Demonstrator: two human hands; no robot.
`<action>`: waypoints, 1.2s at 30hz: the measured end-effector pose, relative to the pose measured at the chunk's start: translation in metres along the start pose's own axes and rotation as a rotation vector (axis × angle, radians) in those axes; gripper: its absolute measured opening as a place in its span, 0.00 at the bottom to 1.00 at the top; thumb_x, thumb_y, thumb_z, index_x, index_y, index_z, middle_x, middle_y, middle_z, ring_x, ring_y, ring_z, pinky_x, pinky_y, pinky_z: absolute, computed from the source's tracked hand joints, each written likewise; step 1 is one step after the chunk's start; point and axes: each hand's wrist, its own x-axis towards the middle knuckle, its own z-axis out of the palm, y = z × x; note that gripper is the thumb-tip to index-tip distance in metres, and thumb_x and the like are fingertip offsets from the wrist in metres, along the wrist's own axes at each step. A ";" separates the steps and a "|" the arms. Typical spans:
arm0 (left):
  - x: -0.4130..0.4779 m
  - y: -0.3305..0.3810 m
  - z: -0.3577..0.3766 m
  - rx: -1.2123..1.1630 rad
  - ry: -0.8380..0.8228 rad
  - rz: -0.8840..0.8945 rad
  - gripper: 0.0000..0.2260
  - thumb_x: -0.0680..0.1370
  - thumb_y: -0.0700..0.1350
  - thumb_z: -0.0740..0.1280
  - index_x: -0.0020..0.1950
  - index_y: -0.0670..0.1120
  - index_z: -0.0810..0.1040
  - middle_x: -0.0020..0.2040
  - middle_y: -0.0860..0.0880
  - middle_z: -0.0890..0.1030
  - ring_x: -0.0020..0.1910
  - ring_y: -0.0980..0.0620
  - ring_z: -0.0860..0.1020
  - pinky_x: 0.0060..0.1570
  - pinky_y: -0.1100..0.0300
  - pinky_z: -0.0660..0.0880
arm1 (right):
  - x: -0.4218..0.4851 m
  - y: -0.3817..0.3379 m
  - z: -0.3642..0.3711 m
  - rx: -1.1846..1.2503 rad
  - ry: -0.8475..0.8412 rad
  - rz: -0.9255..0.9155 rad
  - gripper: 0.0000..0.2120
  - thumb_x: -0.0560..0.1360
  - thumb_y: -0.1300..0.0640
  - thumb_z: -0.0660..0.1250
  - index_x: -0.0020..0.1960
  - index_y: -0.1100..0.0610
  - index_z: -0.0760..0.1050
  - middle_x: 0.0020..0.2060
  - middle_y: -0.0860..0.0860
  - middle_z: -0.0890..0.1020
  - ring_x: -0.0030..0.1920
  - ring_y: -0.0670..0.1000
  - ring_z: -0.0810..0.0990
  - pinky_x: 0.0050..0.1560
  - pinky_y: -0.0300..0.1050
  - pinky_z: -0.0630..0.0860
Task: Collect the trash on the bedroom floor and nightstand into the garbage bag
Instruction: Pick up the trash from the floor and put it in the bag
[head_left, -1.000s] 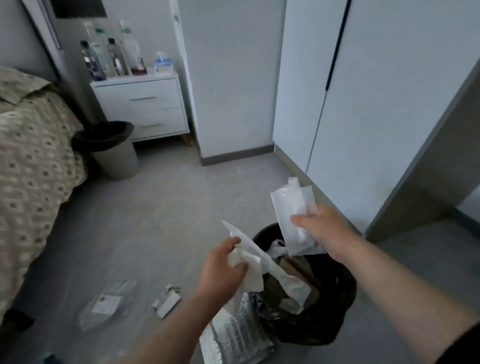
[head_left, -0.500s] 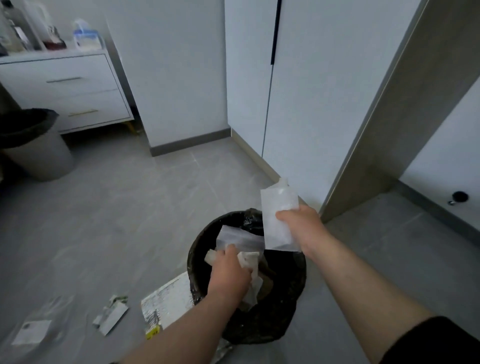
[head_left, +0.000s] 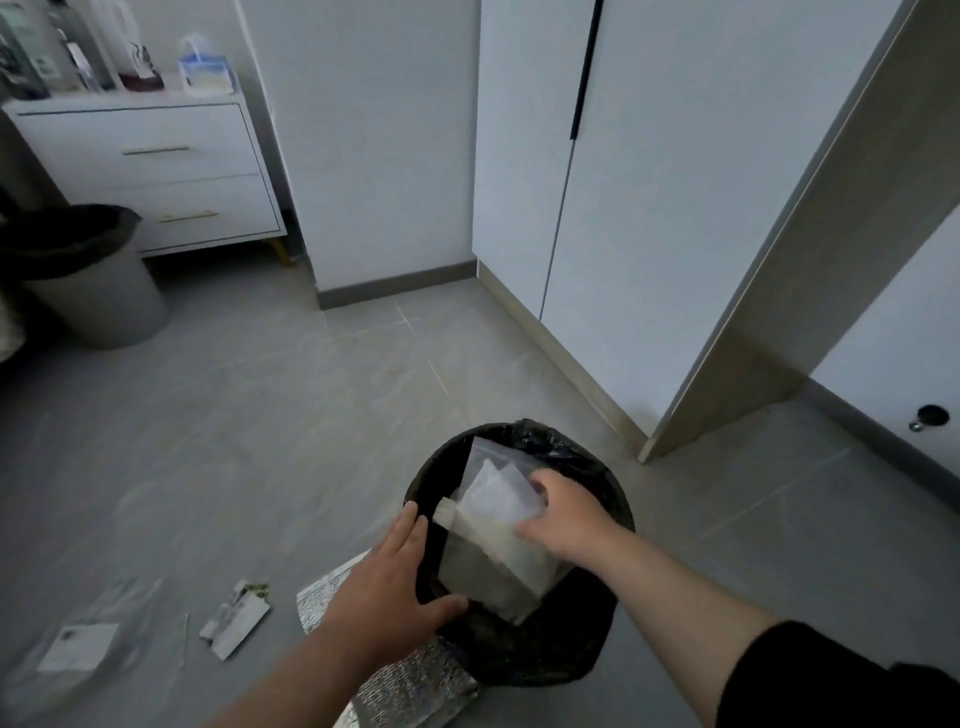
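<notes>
the left hand (head_left: 387, 587) lies flat and spread on the near rim of the black plastic garbage bag (head_left: 524, 649), holding nothing. the right hand (head_left: 569, 514) pinches a clear plastic zip bag (head_left: 493, 493) inside the bag's mouth. half a second ago the left hand gripped crumpled white paper (head_left: 488, 566), which now lies beneath the right hand, and the zip bag was above the rim.

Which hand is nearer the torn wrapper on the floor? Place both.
Left. The left hand rests on the left rim of the garbage bag, right of the torn wrapper; the right hand is farther right, over the bag, holding a clear packet.
</notes>
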 end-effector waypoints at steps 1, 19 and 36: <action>0.000 -0.001 0.001 -0.012 0.013 0.011 0.45 0.72 0.66 0.64 0.78 0.49 0.45 0.77 0.58 0.38 0.76 0.60 0.42 0.74 0.60 0.52 | 0.002 0.004 0.010 -0.125 0.016 -0.012 0.39 0.66 0.49 0.74 0.72 0.55 0.61 0.67 0.54 0.69 0.65 0.54 0.71 0.63 0.48 0.71; 0.003 -0.016 0.010 -0.200 0.047 0.028 0.46 0.70 0.62 0.69 0.78 0.53 0.43 0.76 0.60 0.38 0.75 0.59 0.36 0.76 0.58 0.46 | 0.032 -0.001 0.060 -0.548 -0.227 0.164 0.69 0.54 0.31 0.75 0.76 0.49 0.32 0.77 0.57 0.39 0.76 0.61 0.51 0.73 0.56 0.60; -0.138 -0.154 -0.117 -0.344 0.394 -0.382 0.27 0.74 0.54 0.68 0.71 0.49 0.68 0.73 0.52 0.68 0.69 0.50 0.70 0.69 0.55 0.65 | -0.063 -0.225 0.091 -0.287 -0.124 -0.568 0.27 0.75 0.48 0.66 0.71 0.55 0.66 0.70 0.52 0.68 0.71 0.51 0.66 0.69 0.43 0.61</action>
